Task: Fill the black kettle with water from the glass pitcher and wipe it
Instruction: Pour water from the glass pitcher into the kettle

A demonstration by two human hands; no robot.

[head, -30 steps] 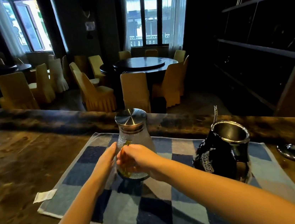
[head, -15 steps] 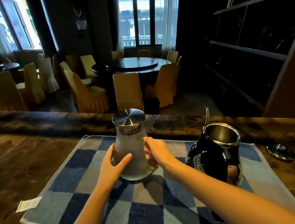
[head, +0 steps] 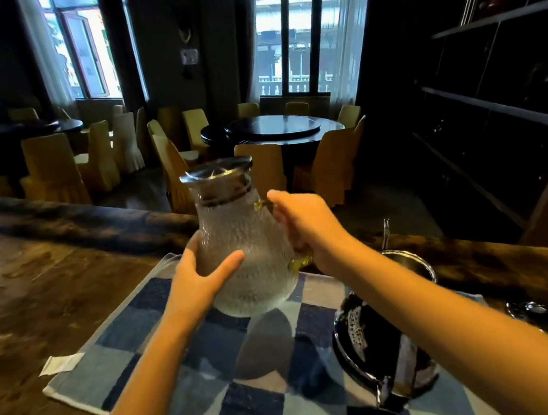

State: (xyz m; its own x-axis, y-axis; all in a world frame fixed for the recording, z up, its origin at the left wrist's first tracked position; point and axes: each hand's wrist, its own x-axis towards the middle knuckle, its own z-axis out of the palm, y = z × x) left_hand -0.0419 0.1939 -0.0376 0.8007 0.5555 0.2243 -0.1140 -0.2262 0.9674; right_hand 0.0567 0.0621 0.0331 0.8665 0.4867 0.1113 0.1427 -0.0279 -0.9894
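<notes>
Right hand [head: 305, 224] is wrapped round the amber handle [head: 298, 263] of the glass pitcher [head: 246, 245], fingers closed tight. The left hand [head: 202, 278] cups the belly, thumb across the front and fingers round the far side. Two hands on it, and the pitcher hangs upright over the checked cloth [head: 254, 399], its shadow pooled on the squares beneath, water showing low in the bowl.

Now the hazards. The steel lid [head: 217, 174] sits on the neck; if it is loose, a tilt could send it down onto the black kettle [head: 382, 342]. The kettle stands open-mouthed at the right end of the cloth, toward the counter's near edge, and the right forearm passes right over it, so a dropped elbow could clip its rim [head: 423, 266] or tip it. The dimpled glass looks slick, and the left hand is more of a prop than a hold. Pour too fast at that opening and the water probably goes onto the cloth.

The counter [head: 36, 305] is dark mottled stone, glossy. The kettle lid [head: 534, 316] rests toward its right end, off the cloth, and a paper slip [head: 60, 362] lies just off the cloth's left corner. Beyond the far edge is a dim dining room: a round table [head: 273, 128], yellow-covered chairs [head: 50, 165], tall bright windows [head: 292, 32] and dark shelving [head: 494, 104] on the right.
</notes>
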